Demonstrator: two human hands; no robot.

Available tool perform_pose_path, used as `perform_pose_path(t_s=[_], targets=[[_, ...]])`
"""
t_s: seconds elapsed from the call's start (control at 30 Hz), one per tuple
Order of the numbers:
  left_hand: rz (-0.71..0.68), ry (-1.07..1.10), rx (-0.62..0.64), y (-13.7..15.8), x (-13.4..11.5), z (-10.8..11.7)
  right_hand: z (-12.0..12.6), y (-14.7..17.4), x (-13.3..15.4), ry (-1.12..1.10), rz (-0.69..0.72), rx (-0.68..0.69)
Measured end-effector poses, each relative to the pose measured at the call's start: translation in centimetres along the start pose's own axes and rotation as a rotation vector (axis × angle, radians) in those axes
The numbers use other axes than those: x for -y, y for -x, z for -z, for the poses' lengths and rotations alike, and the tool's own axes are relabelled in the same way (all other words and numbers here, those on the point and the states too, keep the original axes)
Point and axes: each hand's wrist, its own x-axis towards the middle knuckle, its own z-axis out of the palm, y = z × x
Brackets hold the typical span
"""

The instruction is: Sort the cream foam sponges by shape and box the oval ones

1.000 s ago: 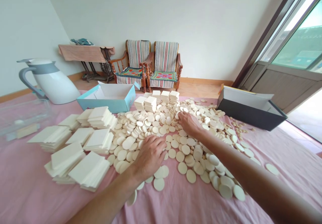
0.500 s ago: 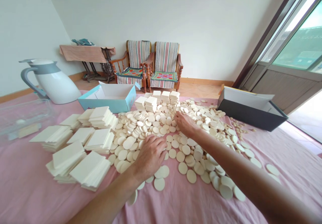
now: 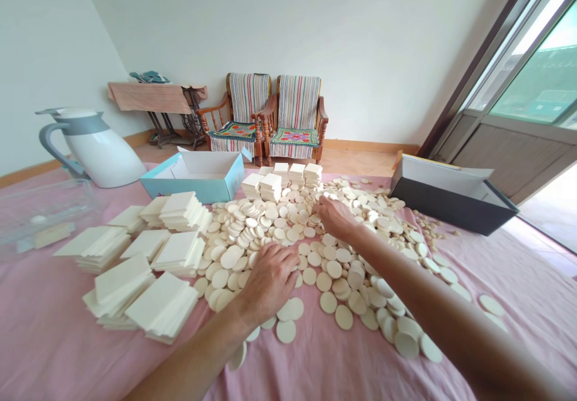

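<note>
A pink cloth (image 3: 342, 368) carries everything here, and across its middle spreads a broad drift of pale discs (image 3: 315, 259), lying ahead of and around both hands. Being round, the discs offer no long axis. Beyond them sit a dark box (image 3: 451, 205) at far right and a blue box (image 3: 193, 187) at far left; stacks of square tiles (image 3: 145, 243) stand to the left. The left hand (image 3: 273, 278), palm down with fingers loosely bent, is the nearer to those tiles and to the near discs. The right hand (image 3: 333, 216), its fingers curled down, is farther out, nearer the far discs (whether either hand grips one, I cannot tell). Smallest are the round bits (image 3: 427, 228) by the dark box.
</note>
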Motion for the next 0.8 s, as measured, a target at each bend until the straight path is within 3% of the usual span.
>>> perform_pose_path(t_s=[0.1, 0.2, 0.27, 0.37, 0.43, 0.5, 0.53, 0.67, 0.8], targets=[[-0.003, -0.003, -0.002, 0.0, 0.0, -0.1, -0.2, -0.4, 0.3, 0.029, 0.012, 0.013], [-0.005, -0.003, 0.001, 0.0, 0.0, -0.1, -0.4, -0.5, -0.2, -0.100, 0.015, -0.003], [-0.002, 0.000, 0.002, 0.0, 0.0, -0.1, -0.4, -0.6, -1.0, -0.321, -0.042, -0.073], [0.003, 0.005, 0.000, 0.1, 0.0, -0.1, -0.1, -0.9, -2.4, -0.853, -0.267, -0.158], [0.002, 0.010, -0.004, 0.1, 0.1, -0.2, 0.1, -1.5, -2.9, -1.223, -0.368, -0.096], [0.001, 0.014, -0.008, 0.1, 0.1, -0.3, 0.3, -2.6, -2.8, -1.371, -0.353, 0.023], [0.000, 0.013, -0.009, 0.1, 0.1, -0.3, 0.4, -3.3, -2.4, -1.285, -0.314, 0.074], [0.002, 0.003, 0.008, 0.1, 0.1, -0.1, 0.6, -6.8, 0.2, -0.556, -0.153, 0.124], [0.018, -0.002, 0.036, 0.2, -0.1, 0.2, 0.2, -9.5, 2.6, -0.293, -0.099, 0.180]])
